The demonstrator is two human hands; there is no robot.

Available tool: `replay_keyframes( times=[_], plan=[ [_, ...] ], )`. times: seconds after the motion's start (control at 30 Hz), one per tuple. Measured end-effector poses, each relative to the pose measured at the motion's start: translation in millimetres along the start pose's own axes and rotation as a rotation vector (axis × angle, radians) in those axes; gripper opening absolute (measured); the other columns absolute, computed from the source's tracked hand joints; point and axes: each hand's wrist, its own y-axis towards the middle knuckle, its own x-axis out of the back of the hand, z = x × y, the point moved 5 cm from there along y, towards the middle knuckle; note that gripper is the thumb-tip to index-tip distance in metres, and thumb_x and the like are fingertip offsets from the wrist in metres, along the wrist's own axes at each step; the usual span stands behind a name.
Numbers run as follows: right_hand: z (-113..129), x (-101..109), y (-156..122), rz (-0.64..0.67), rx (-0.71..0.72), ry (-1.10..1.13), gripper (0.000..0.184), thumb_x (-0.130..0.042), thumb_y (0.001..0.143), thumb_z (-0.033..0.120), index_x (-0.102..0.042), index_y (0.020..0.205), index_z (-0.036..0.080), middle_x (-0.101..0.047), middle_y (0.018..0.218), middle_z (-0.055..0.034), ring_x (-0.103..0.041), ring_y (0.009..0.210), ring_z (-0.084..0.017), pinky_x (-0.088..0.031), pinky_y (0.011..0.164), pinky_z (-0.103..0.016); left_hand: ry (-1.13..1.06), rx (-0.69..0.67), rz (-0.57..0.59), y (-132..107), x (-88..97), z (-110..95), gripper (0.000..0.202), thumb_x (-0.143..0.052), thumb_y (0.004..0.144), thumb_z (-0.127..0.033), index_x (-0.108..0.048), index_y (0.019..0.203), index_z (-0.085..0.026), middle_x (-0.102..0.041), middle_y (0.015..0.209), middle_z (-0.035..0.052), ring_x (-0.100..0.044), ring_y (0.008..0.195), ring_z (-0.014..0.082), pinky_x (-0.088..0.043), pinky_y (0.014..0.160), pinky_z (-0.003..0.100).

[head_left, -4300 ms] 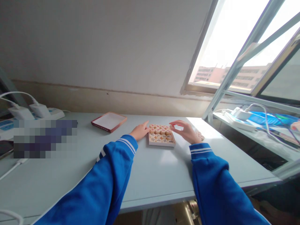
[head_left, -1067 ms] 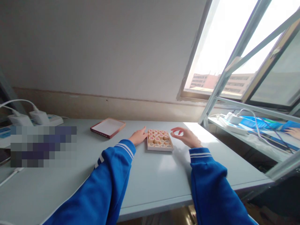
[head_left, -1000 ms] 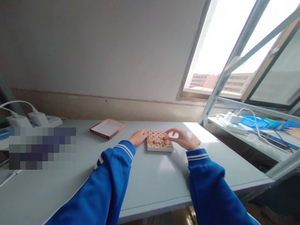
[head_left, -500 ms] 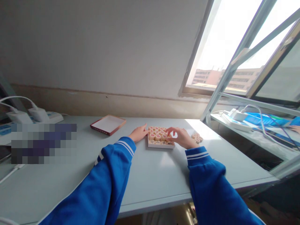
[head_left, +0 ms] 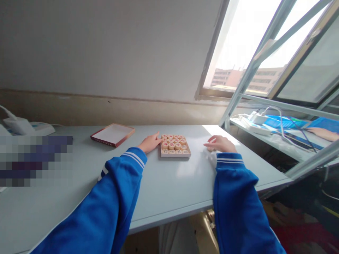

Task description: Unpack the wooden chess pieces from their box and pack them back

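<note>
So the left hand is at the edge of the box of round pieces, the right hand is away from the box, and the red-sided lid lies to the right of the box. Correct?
Not quite: the red-sided lid lies to the left of the box, as the head view shows. The left hand and right hand are as you say.

My head camera faces forward and down, close above my sleeves (head_left: 116, 190), across the desk (head_left: 172, 187) to the wall (head_left: 106, 46).
</note>
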Motion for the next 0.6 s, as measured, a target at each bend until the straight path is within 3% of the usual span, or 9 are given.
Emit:
replay_keyframes(
  times=[0.1,0.2,0.33,0.43,0.6],
  plan=[
    [-11,-5,1,0.15,0.067,0.099,0.021,-0.069,0.053,0.027,-0.066,0.072,0.018,-0.063,0.066,-0.001,-0.059,0.067,-0.016,-0.043,0.059,-0.024,-0.006,-0.001,0.017,-1,-0.1,-2,0.059,-0.036,0.081,-0.028,-0.025,0.134,-0.005,-0.062,0.105,0.0104,-0.056,0.095,0.0199,-0.04,0.079,0.025],
    [-13,-6,2,0.14,0.086,0.093,0.018,-0.068,0.049,0.017,-0.067,0.067,0.016,-0.061,0.06,-0.0001,-0.059,0.067,-0.017,-0.043,0.061,-0.024,-0.012,-0.006,0.014,-1,0.3,-2,0.059,-0.036,0.081,-0.027,-0.025,0.134,-0.004,-0.063,0.103,0.0104,-0.057,0.091,0.0194,-0.041,0.076,0.024],
    [-11,-7,3,0.1,0.068,0.076,0.006,-0.063,0.055,0.017,-0.067,0.06,0.016,-0.058,0.053,-0.0001,-0.057,0.062,-0.017,-0.042,0.061,-0.025,-0.002,-0.013,0.002,0,0.1,-1,0.057,-0.037,0.081,-0.028,-0.028,0.133,-0.004,-0.063,0.103,0.0107,-0.057,0.092,0.0197,-0.041,0.078,0.025],
    [4,-6,1,0.072,0.132,0.151,0.014,-0.063,0.058,0.024,-0.068,0.067,0.015,-0.06,0.062,-0.0025,-0.055,0.062,-0.016,-0.043,0.059,-0.026,0.018,-0.004,-0.009,3,-0.5,1,0.055,-0.037,0.081,-0.027,-0.032,0.131,-0.006,-0.062,0.105,0.0106,-0.057,0.094,0.02,-0.04,0.081,0.025],
    [53,-9,-12,0.078,0.494,0.356,0.033,-0.06,0.064,0.041,-0.065,0.088,0.018,-0.06,0.083,-0.0045,-0.052,0.069,-0.014,-0.043,0.064,-0.027,0.022,-0.012,-0.012,3,-1.2,2,0.054,-0.037,0.081,-0.028,-0.034,0.13,-0.005,-0.054,0.119,0.0128,-0.051,0.107,0.0206,-0.036,0.089,0.025]
  ],
)
